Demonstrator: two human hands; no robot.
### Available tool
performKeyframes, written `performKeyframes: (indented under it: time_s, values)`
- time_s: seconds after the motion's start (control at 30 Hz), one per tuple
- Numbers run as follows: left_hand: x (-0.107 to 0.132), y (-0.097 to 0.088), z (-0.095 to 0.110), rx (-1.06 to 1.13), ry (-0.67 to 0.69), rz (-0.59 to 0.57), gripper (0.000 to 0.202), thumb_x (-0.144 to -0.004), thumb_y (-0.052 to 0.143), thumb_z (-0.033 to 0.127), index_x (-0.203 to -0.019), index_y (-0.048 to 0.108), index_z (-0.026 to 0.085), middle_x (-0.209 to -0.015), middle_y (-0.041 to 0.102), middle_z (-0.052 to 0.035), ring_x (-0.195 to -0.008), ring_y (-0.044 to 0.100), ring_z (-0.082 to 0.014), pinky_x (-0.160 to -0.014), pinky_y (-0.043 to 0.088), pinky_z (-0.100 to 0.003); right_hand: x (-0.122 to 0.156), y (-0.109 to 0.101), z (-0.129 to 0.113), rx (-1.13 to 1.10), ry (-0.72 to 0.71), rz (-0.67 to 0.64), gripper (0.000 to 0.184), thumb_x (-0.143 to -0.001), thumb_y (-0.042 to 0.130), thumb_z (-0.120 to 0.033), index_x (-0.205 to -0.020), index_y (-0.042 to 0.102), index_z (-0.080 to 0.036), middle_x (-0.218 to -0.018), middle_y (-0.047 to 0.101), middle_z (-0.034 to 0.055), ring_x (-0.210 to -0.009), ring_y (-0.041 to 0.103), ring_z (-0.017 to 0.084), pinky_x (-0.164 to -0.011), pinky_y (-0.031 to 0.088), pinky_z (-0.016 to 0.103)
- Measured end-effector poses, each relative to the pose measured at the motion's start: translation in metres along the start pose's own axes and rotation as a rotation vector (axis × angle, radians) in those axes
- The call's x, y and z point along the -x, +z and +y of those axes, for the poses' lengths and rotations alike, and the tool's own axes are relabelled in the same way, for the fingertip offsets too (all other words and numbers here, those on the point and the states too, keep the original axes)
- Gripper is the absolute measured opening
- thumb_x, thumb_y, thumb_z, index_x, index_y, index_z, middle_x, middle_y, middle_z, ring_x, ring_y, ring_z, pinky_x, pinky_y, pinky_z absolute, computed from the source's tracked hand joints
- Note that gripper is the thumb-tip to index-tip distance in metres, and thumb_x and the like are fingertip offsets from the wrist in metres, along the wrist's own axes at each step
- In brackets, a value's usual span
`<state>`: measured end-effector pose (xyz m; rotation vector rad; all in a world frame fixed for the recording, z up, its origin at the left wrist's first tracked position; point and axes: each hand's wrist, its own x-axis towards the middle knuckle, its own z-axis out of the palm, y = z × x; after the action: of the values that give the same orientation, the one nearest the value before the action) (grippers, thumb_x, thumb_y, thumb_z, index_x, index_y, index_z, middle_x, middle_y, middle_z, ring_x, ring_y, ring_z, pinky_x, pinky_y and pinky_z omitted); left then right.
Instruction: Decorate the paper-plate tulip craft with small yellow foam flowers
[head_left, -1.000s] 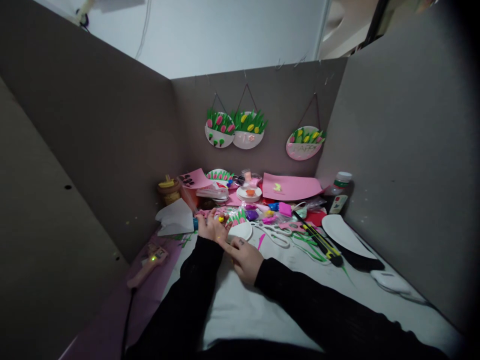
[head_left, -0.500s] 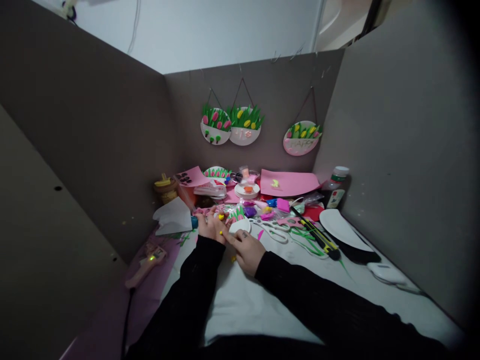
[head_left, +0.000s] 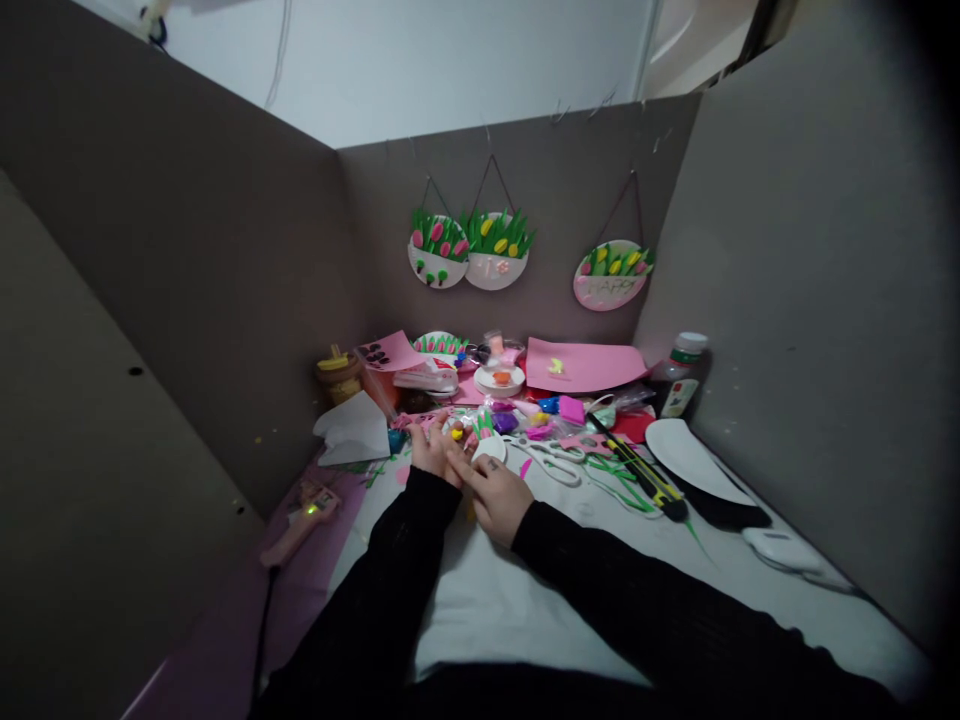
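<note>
My left hand (head_left: 433, 452) is turned palm up with its fingers partly curled, and a small lump of yellow clay (head_left: 456, 434) sits at the fingers. My right hand (head_left: 499, 495) lies across it, its extended fingers resting on the left palm. Whatever is under those fingertips is hidden. Just behind my hands is a white paper plate piece (head_left: 491, 450) with pink tulips and green leaves. Yellow bits (head_left: 471, 510) show partly below my right hand on the white cloth.
White-handled scissors (head_left: 551, 462), a yellow-black utility knife (head_left: 645, 475) and green strips lie to the right. Coloured clay packets (head_left: 571, 410) crowd the back. A pink glue gun (head_left: 300, 525) lies left; a bottle (head_left: 679, 378) stands right. Decorated plates (head_left: 499, 272) hang on the grey partition.
The small yellow ball seen on my left palm is now covered by my right fingers, which have moved onto the palm. The view has shifted slightly.
</note>
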<state>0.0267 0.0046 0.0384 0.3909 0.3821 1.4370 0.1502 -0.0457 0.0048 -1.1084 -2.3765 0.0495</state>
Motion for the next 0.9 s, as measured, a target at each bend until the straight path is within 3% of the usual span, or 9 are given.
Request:
performKeyframes:
  time_s: [0.13, 0.27, 0.43, 0.57, 0.73, 0.9]
  values:
    - [0.0023, 0.0004, -0.0006, 0.012, 0.027, -0.021, 0.061, -0.074, 0.015, 0.072, -0.089, 0.048, 0.023, -0.075, 0.049, -0.0033, -0.072, 0.055, -0.0204, -0.065, 0.045, -0.038, 0.0001, 0.0004, 0.0002, 0.003, -0.023, -0.005, 0.072, -0.068, 0.048, -0.010, -0.135, 0.031, -0.029, -0.092, 0.046, 0.0057, -0.085, 0.042, 0.020, -0.072, 0.043, 0.031]
    - [0.0036, 0.0022, -0.0032, 0.000, -0.048, 0.000, 0.061, -0.073, 0.018, 0.072, -0.091, 0.048, 0.022, -0.076, 0.050, -0.0044, -0.073, 0.055, -0.0214, -0.067, 0.046, -0.041, -0.0007, 0.0020, 0.0015, 0.014, 0.005, 0.018, 0.074, -0.069, 0.047, -0.010, -0.138, 0.024, -0.027, -0.095, 0.047, 0.0068, -0.088, 0.042, 0.021, -0.074, 0.043, 0.031]
    - [0.0032, 0.0028, -0.0034, 0.010, -0.017, -0.015, 0.063, -0.073, 0.014, 0.072, -0.090, 0.048, 0.022, -0.075, 0.050, -0.0041, -0.072, 0.055, -0.0205, -0.065, 0.046, -0.039, -0.0014, 0.0011, 0.0035, 0.054, -0.024, -0.048, 0.076, -0.068, 0.048, -0.011, -0.138, 0.024, -0.029, -0.094, 0.047, 0.0064, -0.087, 0.042, 0.020, -0.072, 0.043, 0.030]
    - [0.0025, 0.0016, -0.0018, 0.012, -0.057, -0.024, 0.063, -0.074, 0.015, 0.072, -0.091, 0.048, 0.022, -0.075, 0.050, -0.0047, -0.073, 0.055, -0.0212, -0.067, 0.046, -0.041, -0.0018, -0.0009, 0.0040, 0.075, 0.022, -0.015, 0.076, -0.070, 0.047, -0.012, -0.139, 0.020, -0.027, -0.092, 0.047, 0.0066, -0.085, 0.042, 0.020, -0.070, 0.042, 0.029]
    - [0.0022, 0.0006, 0.0030, 0.035, -0.009, -0.040, 0.063, -0.073, 0.015, 0.073, -0.087, 0.050, 0.021, -0.074, 0.050, -0.0041, -0.072, 0.055, -0.0205, -0.065, 0.046, -0.038, -0.0002, -0.0025, 0.0008, 0.082, -0.052, -0.025, 0.073, -0.068, 0.050, -0.013, -0.136, 0.029, -0.031, -0.090, 0.046, 0.0054, -0.084, 0.041, 0.020, -0.070, 0.040, 0.029]
    - [0.0026, 0.0031, 0.0028, 0.018, -0.038, -0.013, 0.064, -0.072, 0.014, 0.074, -0.086, 0.049, 0.022, -0.075, 0.050, -0.0044, -0.072, 0.054, -0.0208, -0.067, 0.044, -0.039, 0.0005, -0.0031, 0.0006, 0.078, -0.004, 0.045, 0.068, -0.069, 0.050, -0.013, -0.133, 0.035, -0.030, -0.087, 0.045, 0.0051, -0.081, 0.041, 0.019, -0.066, 0.039, 0.028]
